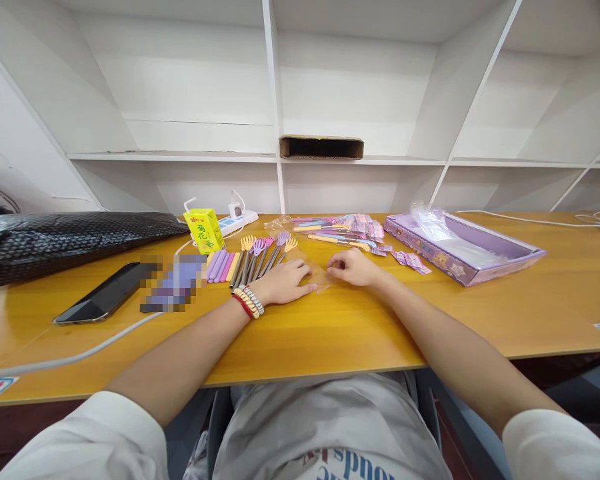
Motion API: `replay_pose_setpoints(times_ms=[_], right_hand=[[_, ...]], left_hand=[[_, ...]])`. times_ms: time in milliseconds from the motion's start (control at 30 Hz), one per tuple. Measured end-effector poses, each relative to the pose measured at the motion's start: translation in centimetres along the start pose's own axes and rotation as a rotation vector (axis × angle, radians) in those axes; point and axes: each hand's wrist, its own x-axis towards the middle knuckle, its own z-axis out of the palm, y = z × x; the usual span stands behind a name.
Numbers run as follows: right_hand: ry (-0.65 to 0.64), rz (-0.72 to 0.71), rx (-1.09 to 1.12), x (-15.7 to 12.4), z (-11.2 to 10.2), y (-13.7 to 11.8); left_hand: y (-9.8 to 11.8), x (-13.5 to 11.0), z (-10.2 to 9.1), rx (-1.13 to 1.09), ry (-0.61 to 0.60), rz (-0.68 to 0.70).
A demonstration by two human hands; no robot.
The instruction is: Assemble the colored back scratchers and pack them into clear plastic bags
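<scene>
My left hand (286,281) lies flat on the wooden table (330,333), fingers stretched out over a small clear plastic bag (321,278). My right hand (353,267) is curled, its fingertips pinching the bag's right edge. Just behind my left hand lies a fan of small metal back-scratchers (263,257) with pastel hand-shaped heads. To their left are pastel handles (223,265). A pile of packed ones in clear bags (340,230) sits behind my right hand.
A purple cardboard box (463,247) stands at the right. Small pink cards (411,261) lie near it. A yellow drink carton (204,230), a power strip (237,220), a phone (105,300), a white cable (80,353) and a black padded bag (65,240) are on the left. White shelves rise behind.
</scene>
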Motion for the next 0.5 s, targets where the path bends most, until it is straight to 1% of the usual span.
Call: replay_pose_setpoints(times_ms=[167,267,333,500], right_hand=[[0.188,-0.006,-0.045,0.32,0.03,0.61],[0.234,0.018,-0.044,0.41,-0.01,0.95],[0.209,0.022,-0.029,0.36,-0.03,0.95],[0.038,-0.020,0.055,0.07,0.11,0.30]], left_hand=[[-0.13,0.01,0.14,0.008,0.007,0.008],[-0.14,0.02,0.14,0.003,0.009,0.010],[-0.09,0.01,0.07,-0.001,0.009,0.013],[0.08,-0.05,-0.11,-0.018,0.001,-0.003]])
